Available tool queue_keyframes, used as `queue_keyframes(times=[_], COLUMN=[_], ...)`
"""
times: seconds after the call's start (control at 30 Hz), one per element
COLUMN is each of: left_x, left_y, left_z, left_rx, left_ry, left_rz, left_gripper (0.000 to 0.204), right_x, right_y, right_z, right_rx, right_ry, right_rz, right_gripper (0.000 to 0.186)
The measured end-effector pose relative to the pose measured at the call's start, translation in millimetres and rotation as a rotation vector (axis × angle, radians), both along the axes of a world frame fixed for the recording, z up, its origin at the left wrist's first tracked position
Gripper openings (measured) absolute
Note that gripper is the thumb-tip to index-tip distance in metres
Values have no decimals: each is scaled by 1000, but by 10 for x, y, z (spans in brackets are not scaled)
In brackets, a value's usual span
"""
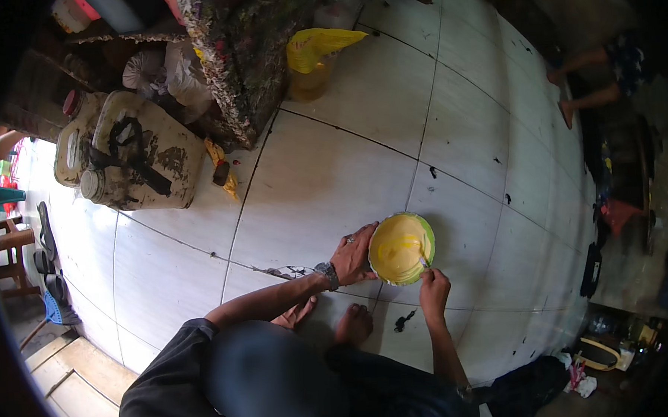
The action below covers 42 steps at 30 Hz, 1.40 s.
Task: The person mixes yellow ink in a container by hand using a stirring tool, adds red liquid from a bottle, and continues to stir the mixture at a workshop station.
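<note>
A round tub (435, 246) with a green inner rim stands on the tiled floor in front of me, holding a thick pale-yellow mixture with brighter yellow streaks. My left hand (353, 254), with a ring and a wristwatch, steadies the tub, its fingers curled against the left side. At the tub's right edge, my right hand (434, 286) grips a thin greyish stirring tool (424, 263) whose lower end dips into the mixture. Most of that tool is hidden by my fingers and the mixture, so its exact kind is unclear. My bare feet (354, 325) are just below the tub.
Stained jerrycans (145, 153) stand at left, beside a paint-crusted post (227, 71). Behind it is a container with a yellow plastic bag (319, 49). Sandals (49, 254) and a blue brush (57, 308) lie far left. Another person's legs (594, 100) show at upper right.
</note>
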State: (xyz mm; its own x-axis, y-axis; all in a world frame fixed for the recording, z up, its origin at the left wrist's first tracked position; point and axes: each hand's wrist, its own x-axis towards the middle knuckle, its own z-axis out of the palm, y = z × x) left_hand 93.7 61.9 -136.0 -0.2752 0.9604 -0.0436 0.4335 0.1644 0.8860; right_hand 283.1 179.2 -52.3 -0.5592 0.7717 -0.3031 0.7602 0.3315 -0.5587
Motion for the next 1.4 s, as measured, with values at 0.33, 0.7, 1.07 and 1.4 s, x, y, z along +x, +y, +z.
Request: queue_keyframes(times=[0.33, 0.7, 1.07, 1.4], left_x=[58, 52, 7, 17], left_y=[-15, -8, -50, -31], left_z=[-140, -113, -64, -35], left_rx=[33, 2, 19, -31], left_ry=[-18, -1, -23, 5], left_rz=[19, 16, 24, 7], left_gripper=[121, 119, 119, 120], right_x=[-15, -3, 45, -183], right_y=[86, 110, 95, 69], right_z=[-56, -21, 15, 90], right_rx=[-153, 71, -300, 133], right_ry=[-26, -32, -63, -144], right_rz=[10, 101, -239, 220], right_gripper=[22, 26, 21, 25])
